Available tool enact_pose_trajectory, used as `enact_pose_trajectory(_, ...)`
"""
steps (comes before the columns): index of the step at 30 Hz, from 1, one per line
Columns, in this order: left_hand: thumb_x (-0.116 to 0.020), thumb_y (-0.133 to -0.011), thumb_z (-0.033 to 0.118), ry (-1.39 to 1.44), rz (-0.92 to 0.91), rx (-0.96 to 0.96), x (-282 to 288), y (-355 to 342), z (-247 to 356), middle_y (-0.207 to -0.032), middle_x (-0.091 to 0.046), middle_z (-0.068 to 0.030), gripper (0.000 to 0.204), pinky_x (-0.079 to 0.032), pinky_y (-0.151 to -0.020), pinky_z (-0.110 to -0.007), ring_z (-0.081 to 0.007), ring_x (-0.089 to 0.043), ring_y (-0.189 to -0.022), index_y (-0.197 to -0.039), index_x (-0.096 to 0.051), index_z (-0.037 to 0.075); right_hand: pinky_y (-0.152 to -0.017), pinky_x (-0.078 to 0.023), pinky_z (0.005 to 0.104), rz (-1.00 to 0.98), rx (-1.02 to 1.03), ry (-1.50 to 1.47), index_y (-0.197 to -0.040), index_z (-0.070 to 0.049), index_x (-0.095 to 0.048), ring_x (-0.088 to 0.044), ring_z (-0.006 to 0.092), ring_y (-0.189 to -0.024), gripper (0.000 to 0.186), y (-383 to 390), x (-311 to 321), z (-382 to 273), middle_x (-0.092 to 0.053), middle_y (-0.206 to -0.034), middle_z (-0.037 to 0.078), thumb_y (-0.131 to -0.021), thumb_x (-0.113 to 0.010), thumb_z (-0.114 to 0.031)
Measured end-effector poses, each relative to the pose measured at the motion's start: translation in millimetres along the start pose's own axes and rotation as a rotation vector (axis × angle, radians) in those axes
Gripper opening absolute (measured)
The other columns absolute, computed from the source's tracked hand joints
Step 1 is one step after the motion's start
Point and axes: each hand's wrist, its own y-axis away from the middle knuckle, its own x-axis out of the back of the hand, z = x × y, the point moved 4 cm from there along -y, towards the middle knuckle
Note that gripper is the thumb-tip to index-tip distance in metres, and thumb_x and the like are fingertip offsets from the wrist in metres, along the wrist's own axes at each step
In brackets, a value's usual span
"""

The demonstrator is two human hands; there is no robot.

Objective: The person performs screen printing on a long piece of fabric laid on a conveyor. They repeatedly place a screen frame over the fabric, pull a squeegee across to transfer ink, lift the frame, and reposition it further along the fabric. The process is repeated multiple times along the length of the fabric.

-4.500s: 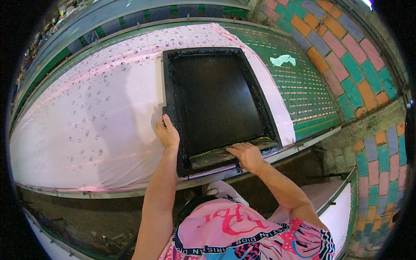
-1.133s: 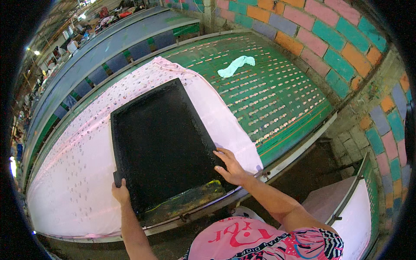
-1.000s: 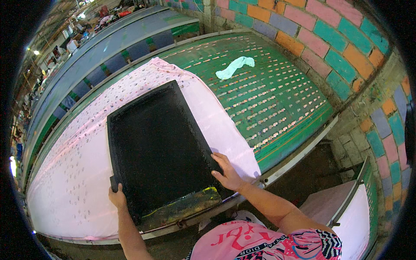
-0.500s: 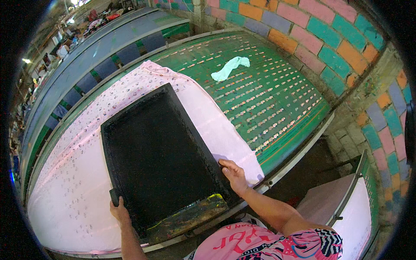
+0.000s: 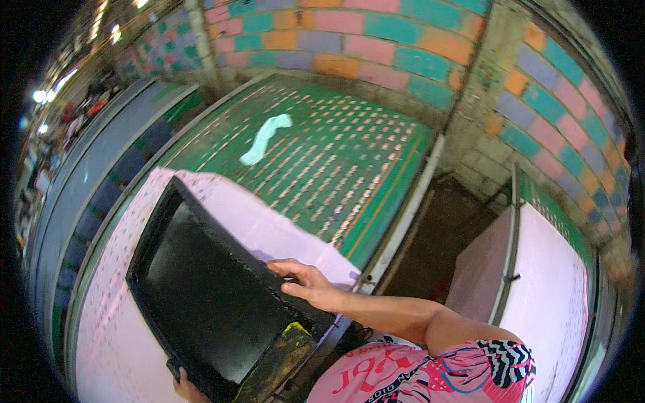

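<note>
A black screen-printing frame (image 5: 201, 289) spans most of the lower left, over pink fabric (image 5: 248, 218) spread on a long green table (image 5: 222, 151). It looks tilted, with a sheen across its dark inner face. My left hand (image 5: 188, 388), partly cut off by the lower edge, is closed round a small black block on the frame's left side. At the opposite side, the bent fingers and thumb of my right hand (image 5: 309, 285) grip the frame's right edge. A stained, yellow-marked strip (image 5: 275, 363) runs along the frame's near end.
A pale mint cloth strip (image 5: 263, 140) lies on the green table, among rows of small printed marks. A metal rail (image 5: 403, 215) edges the table. Another table with white fabric (image 5: 547, 295) stands at right, blue-grey tables (image 5: 87, 168) at left. A painted block wall (image 5: 376, 50) rises behind.
My view has swung, so the table and wall sit lower and further left. The frame has changed its tilt, showing more sheen. Both hands stay at its sides.
</note>
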Motion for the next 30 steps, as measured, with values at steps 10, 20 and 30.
enact_pose_trajectory(10,-0.09,-0.093,0.021,-0.029,-0.114,-0.012,-219,83,114,-0.109,-0.075,-0.0172,0.053,-0.062,-0.08,-0.046,-0.0329,-0.071,-0.088,-0.133,-0.072,-0.008,-0.114,-0.047,0.0384,0.278,0.095,0.155,-0.157,-0.009,-0.064,-0.058,0.018,-0.132,0.057,70,139,-102,-0.064,-0.153,0.007,-0.106,-0.08,-0.028)
enact_pose_trajectory(20,-0.086,-0.097,0.025,-0.217,-0.428,-0.252,-539,253,248,-0.127,-0.072,-0.0223,0.065,-0.061,-0.093,-0.048,-0.0356,-0.072,-0.105,-0.148,-0.062,-0.007,-0.119,-0.048,0.0412,0.647,0.343,0.038,-0.158,-0.001,-0.059,-0.062,0.0202,-0.138,0.061,205,386,-245,-0.065,-0.153,0.01,-0.105,-0.08,-0.023)
enact_pose_trajectory(30,-0.082,-0.101,0.023,-0.286,-0.964,-0.567,-913,594,335,-0.139,-0.071,-0.0245,0.064,-0.059,-0.103,-0.048,-0.0371,-0.072,-0.117,-0.153,-0.06,-0.007,-0.114,-0.05,0.0371,1.201,0.563,0.14,-0.161,0.0,-0.056,-0.063,0.0171,-0.131,0.065,446,575,-384,-0.066,-0.149,0.009,-0.104,-0.079,-0.019)
